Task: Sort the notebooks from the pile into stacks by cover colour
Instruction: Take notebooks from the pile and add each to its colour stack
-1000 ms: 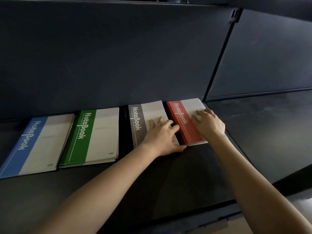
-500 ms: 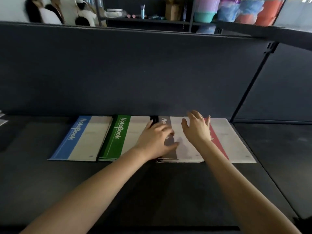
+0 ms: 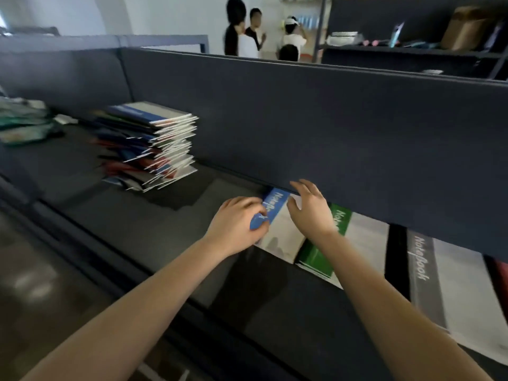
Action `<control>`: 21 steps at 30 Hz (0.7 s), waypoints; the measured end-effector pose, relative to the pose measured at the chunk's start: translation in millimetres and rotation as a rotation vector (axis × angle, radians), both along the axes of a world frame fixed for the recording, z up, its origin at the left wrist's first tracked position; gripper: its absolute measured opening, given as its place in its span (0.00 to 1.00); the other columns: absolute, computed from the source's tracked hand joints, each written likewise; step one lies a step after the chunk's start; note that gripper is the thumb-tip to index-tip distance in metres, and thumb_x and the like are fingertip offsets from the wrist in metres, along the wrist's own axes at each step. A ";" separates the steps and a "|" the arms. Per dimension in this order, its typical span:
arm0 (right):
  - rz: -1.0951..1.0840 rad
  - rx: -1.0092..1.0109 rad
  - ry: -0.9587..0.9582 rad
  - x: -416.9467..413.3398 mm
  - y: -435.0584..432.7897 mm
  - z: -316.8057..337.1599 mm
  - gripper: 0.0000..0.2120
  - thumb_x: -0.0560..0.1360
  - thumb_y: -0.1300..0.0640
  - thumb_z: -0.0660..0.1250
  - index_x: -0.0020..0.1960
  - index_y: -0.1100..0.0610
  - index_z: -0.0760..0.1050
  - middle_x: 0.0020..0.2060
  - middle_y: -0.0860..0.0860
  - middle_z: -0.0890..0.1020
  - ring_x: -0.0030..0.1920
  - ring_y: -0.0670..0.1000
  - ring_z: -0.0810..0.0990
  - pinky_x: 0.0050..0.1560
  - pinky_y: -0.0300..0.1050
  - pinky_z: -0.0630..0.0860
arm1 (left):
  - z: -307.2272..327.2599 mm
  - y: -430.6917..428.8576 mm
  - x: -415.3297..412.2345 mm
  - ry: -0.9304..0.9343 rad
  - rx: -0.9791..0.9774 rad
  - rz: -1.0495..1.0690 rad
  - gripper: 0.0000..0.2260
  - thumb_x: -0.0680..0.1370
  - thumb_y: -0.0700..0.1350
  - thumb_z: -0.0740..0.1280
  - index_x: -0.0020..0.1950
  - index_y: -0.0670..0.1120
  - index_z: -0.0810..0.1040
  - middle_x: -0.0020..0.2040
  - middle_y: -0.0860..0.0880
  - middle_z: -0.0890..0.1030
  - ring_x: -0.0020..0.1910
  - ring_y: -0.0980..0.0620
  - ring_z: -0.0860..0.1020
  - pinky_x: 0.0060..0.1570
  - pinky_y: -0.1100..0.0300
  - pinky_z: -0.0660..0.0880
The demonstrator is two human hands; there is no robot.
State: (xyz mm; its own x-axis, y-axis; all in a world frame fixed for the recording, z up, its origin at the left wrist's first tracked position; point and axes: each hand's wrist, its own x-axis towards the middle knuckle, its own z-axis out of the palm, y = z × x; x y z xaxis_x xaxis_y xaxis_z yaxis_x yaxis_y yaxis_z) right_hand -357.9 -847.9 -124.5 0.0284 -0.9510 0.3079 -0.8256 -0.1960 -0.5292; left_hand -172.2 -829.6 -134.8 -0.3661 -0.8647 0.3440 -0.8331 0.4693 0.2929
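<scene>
A tall mixed pile of notebooks (image 3: 151, 145) stands at the back left of the dark desk (image 3: 154, 226). Along the partition lie a blue notebook (image 3: 275, 207), a green one (image 3: 319, 250), a grey one (image 3: 424, 279) and the edge of a red one (image 3: 499, 276). My left hand (image 3: 237, 225) rests curled on the blue notebook's left edge, its fingers touching the cover. My right hand (image 3: 310, 207) hovers spread over the blue notebook's white part, holding nothing.
A dark partition (image 3: 302, 127) rises behind the desk and hides the tops of the sorted notebooks. Green packets (image 3: 22, 125) lie at the far left. Several people (image 3: 258, 34) stand beyond the partition, by a shelf (image 3: 412, 45).
My view has swung left, bringing the mixed pile into sight. Both hands have moved from the grey and red notebooks to the blue one.
</scene>
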 end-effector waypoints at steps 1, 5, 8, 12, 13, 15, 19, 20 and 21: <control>0.036 -0.003 -0.004 16.3 -5.9 0.9 0.21 0.80 0.56 0.59 0.73 0.57 0.65 0.73 0.54 0.65 0.73 0.54 0.62 0.70 0.47 0.62 | 2.2 -1.0 16.7 0.004 0.001 0.036 0.15 0.74 0.55 0.62 0.54 0.49 0.81 0.64 0.51 0.77 0.63 0.49 0.74 0.62 0.54 0.67; 0.129 -0.023 -0.027 73.8 -24.0 4.7 0.21 0.80 0.56 0.59 0.72 0.57 0.66 0.72 0.54 0.65 0.72 0.54 0.62 0.69 0.47 0.62 | 6.8 -4.3 73.9 0.008 0.027 0.128 0.10 0.77 0.52 0.66 0.56 0.51 0.80 0.67 0.52 0.74 0.66 0.51 0.71 0.64 0.53 0.66; 0.184 -0.015 -0.048 118.2 -36.3 8.4 0.21 0.80 0.56 0.60 0.72 0.57 0.66 0.72 0.54 0.65 0.72 0.54 0.64 0.69 0.46 0.64 | 8.5 -7.9 117.8 0.009 0.034 0.177 0.11 0.77 0.53 0.65 0.56 0.52 0.79 0.67 0.53 0.74 0.66 0.51 0.70 0.66 0.52 0.66; 0.238 -0.026 -0.071 164.6 -53.0 14.1 0.21 0.80 0.56 0.61 0.72 0.57 0.66 0.73 0.54 0.64 0.72 0.54 0.64 0.68 0.46 0.65 | 8.0 -15.4 166.7 0.033 0.073 0.247 0.11 0.77 0.54 0.64 0.58 0.54 0.78 0.68 0.55 0.72 0.68 0.52 0.68 0.67 0.53 0.64; 0.241 -0.031 -0.072 175.4 -57.8 15.8 0.21 0.80 0.56 0.61 0.72 0.56 0.66 0.73 0.53 0.63 0.72 0.53 0.63 0.68 0.47 0.65 | 7.9 -17.0 177.5 0.047 0.078 0.259 0.11 0.77 0.54 0.64 0.58 0.54 0.78 0.68 0.55 0.72 0.68 0.53 0.68 0.68 0.53 0.64; 0.248 -0.037 -0.074 196.3 -67.2 19.3 0.22 0.80 0.56 0.61 0.73 0.55 0.65 0.73 0.53 0.63 0.72 0.53 0.63 0.68 0.46 0.64 | 7.6 -19.8 198.0 0.057 0.085 0.272 0.11 0.77 0.54 0.63 0.58 0.54 0.78 0.68 0.55 0.72 0.69 0.53 0.67 0.68 0.53 0.63; 0.267 -0.062 -0.095 236.4 -85.8 24.4 0.23 0.80 0.55 0.61 0.74 0.55 0.63 0.73 0.52 0.62 0.72 0.52 0.64 0.67 0.42 0.63 | 7.6 -29.1 236.2 0.062 0.106 0.305 0.12 0.78 0.53 0.62 0.59 0.54 0.77 0.69 0.55 0.70 0.70 0.53 0.65 0.69 0.54 0.61; 0.271 -0.074 -0.104 245.7 -90.8 25.8 0.23 0.80 0.55 0.60 0.74 0.55 0.63 0.73 0.52 0.62 0.71 0.52 0.64 0.66 0.42 0.63 | 7.9 -32.8 245.1 0.068 0.105 0.308 0.11 0.78 0.53 0.62 0.59 0.54 0.77 0.69 0.55 0.70 0.70 0.53 0.65 0.69 0.54 0.61; 0.273 -0.090 -0.118 254.1 -95.9 27.4 0.23 0.80 0.54 0.60 0.74 0.55 0.63 0.73 0.52 0.63 0.71 0.52 0.65 0.67 0.43 0.64 | 8.1 -36.8 253.5 0.070 0.106 0.310 0.11 0.78 0.53 0.62 0.59 0.54 0.77 0.69 0.55 0.70 0.70 0.53 0.65 0.69 0.54 0.61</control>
State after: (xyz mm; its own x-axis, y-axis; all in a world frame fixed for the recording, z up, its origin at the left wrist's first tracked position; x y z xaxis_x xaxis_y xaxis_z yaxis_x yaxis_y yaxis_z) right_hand -103.8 -943.8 -97.1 0.2384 -0.8817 0.4072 -0.6693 -0.4530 -0.5889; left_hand 81.3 -866.5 -126.7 -0.0588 -0.9635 0.2613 -0.9076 0.1605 0.3879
